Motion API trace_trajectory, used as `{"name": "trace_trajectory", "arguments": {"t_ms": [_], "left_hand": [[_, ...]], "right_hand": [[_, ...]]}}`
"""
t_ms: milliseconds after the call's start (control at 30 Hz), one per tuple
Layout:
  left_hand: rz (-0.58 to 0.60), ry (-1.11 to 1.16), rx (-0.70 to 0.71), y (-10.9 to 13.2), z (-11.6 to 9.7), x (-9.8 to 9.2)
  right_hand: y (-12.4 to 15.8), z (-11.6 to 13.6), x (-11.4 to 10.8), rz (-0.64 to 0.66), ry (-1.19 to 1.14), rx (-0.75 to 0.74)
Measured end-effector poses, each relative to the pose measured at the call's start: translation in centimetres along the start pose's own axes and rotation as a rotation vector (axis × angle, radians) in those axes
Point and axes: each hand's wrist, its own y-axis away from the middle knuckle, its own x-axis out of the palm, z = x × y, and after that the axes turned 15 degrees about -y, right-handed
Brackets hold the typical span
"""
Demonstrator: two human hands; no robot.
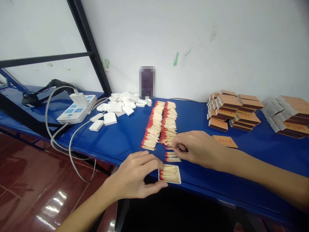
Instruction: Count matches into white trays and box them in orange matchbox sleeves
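My left hand (138, 174) grips the left end of a small white matchbox tray (179, 175) at the table's front edge, thumb at the near side and fingers at the far side. Red-tipped matches (170, 175) lie side by side in the tray. Just beyond it, my right hand (193, 146) is closed in a pinch at the near end of the right row of matches (169, 124); its fingertips hide whatever is between them. A small loose group of matches (172, 157) lies between the tray and that row. Beside it runs a left row of matches (153, 125).
White empty-looking trays (110, 118) are heaped at the back left, near a power strip (77, 109) with looping white cables. Matchbox sleeves (227, 101) are stacked at the right, with more boxes (293, 112) beyond. A flat orange sleeve (225, 141) lies by my right wrist.
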Motion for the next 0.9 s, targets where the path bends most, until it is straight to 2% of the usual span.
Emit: {"name": "trace_trajectory", "arguments": {"t_ms": [367, 633, 767, 900], "left_hand": [[0.005, 0.0, -0.001, 0.0, -0.1, 0.0], [-0.003, -0.009, 0.0, -0.1, 0.0, 0.1], [-0.003, -0.014, 0.001, -0.1, -0.1, 0.0], [0.0, -0.025, 0.0, -0.1, -0.1, -0.1]], "right_hand": [[0.0, -0.4, -0.6, 0.055, -0.016, -0.009], [0.2, 0.4, -0.8, 0.065, -0.057, 0.023], [0.4, 0.6, -0.9, 0.065, -0.079, -0.013], [0.7, 0.9, -1.0, 0.104, -0.075, 0.005]]}}
